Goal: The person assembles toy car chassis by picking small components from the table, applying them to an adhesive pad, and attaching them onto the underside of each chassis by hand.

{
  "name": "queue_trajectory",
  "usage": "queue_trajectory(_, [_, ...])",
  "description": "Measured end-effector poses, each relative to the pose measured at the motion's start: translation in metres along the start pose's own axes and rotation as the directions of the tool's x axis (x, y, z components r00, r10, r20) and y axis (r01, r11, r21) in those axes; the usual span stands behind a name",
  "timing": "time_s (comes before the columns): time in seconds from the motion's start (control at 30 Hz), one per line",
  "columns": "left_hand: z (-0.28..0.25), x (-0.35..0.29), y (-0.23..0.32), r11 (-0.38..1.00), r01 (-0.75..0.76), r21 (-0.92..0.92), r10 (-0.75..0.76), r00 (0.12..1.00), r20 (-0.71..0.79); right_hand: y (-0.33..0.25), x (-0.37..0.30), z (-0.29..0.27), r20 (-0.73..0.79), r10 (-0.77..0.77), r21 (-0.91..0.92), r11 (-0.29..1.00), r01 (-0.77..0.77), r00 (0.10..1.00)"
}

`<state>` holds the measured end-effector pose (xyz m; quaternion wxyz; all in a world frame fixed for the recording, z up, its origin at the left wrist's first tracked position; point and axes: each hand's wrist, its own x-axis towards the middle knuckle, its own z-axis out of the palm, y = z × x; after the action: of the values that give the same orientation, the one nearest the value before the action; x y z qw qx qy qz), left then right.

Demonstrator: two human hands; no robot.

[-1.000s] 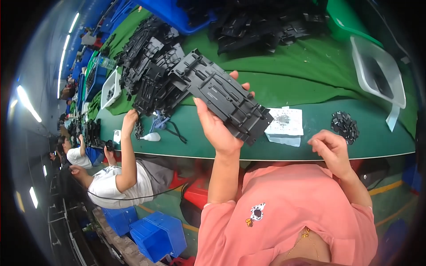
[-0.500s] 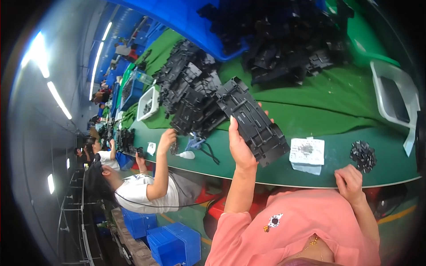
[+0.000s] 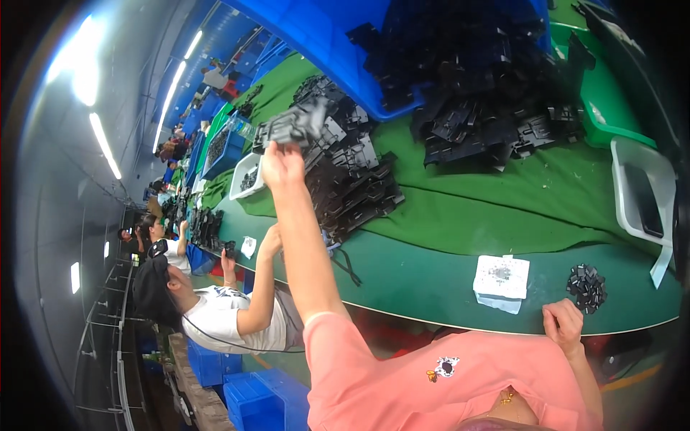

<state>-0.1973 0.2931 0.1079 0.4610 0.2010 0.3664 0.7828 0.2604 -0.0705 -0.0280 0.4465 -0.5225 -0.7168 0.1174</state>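
My left arm reaches far out to the left. At its end, my left hand (image 3: 283, 165) is closed on the near edge of a black molded plastic part (image 3: 293, 126), tilted and smeared by motion. The part is over a heap of similar black plastic parts (image 3: 352, 190) on the green cloth. At the table's near edge on the right, my right hand (image 3: 563, 322) rests with its fingers curled. Whether anything is inside those fingers cannot be seen. Just beyond it lies a small pile of little black pieces (image 3: 586, 289).
A blue bin (image 3: 338, 65) spills black parts onto the cloth (image 3: 489, 201). At right stand a green bin (image 3: 611, 108) and a white tray (image 3: 622, 154) holding a dark flat object. A printed paper pad (image 3: 502, 276) lies near me. A co-worker (image 3: 223, 309) sits at left, beside a white basket (image 3: 246, 176).
My left hand has swung away to the left with the black plastic part, from in front of me to over the heap. My right hand has stayed by the small pile.
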Motion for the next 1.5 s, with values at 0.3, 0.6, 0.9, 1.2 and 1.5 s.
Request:
queue_trajectory(0.3, [0.009,0.071,-0.035,0.981,0.108,0.163,-0.074,0.976,-0.205,0.002,-0.001,-0.003,-0.010,0.015,0.016,1.000,-0.014,1.000])
queue_trajectory(0.6, [0.082,-0.104,-0.121,0.649,-0.317,0.691,-0.264,0.758,0.596,0.006,0.002,-0.004,-0.021,0.015,0.023,1.000,-0.015,1.000])
queue_trajectory(0.9, [0.105,-0.081,-0.213,0.091,-0.749,0.656,-0.299,0.608,0.736,0.003,-0.003,-0.003,-0.056,0.028,0.056,0.998,-0.025,0.998])
queue_trajectory(1.2, [0.088,-0.096,-0.168,0.000,-0.764,0.645,-0.125,0.640,0.758,0.007,-0.001,-0.007,-0.068,-0.003,0.110,0.994,0.010,0.998])
queue_trajectory(1.5, [0.042,-0.182,-0.112,0.912,-0.002,0.410,-0.258,0.775,0.577,0.002,0.000,-0.008,-0.027,-0.001,0.116,0.993,0.004,1.000])
